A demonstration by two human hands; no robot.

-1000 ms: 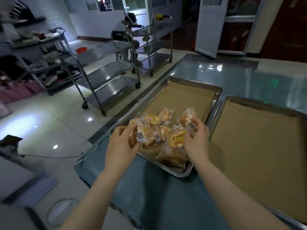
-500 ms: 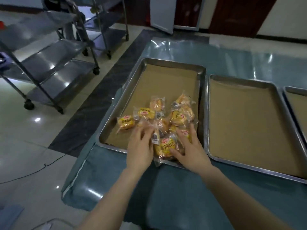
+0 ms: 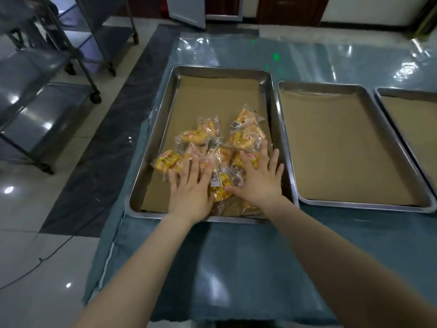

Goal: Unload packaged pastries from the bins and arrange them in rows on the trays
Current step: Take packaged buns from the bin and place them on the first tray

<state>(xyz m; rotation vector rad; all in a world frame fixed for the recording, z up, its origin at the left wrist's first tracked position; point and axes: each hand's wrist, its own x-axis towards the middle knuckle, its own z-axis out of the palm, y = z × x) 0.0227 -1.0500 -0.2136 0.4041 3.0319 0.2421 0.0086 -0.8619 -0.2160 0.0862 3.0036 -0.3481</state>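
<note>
Two bare forearms reach forward from the bottom of the view across a table covered with a teal cloth (image 3: 236,268) under clear plastic sheeting. Both hands lie palm down, fingers spread flat, on a loose heap of packaged pastries (image 3: 212,147). The left hand (image 3: 190,188) presses on the left side of the heap, its fingertips over a clear wrapper holding a golden bun. The right hand (image 3: 260,178) rests on the right side, thumb pointing inward toward a packet with a barcode label. Neither hand grips a packet; both are open and wide.

The pastries are small yellow-and-clear packets with red logos and printed characters, overlapping in no order. They sit in the near half of the left tray (image 3: 151,143), a rectangular steel tray lined with brown paper, close to its near rim. The far half of that tray shows only bare liner.

Just beside it to the right lies a second steel tray (image 3: 287,138) with the same brown liner and nothing on it. The edge of a third tray (image 3: 387,107) shows at the far right.

Beyond the table on the left, metal trolley racks (image 3: 59,67) on wheels stand on a glossy tiled floor. A thin cable (image 3: 47,256) trails across the floor at the near left. At the far end, the bottom of a door and dark panels are visible.
</note>
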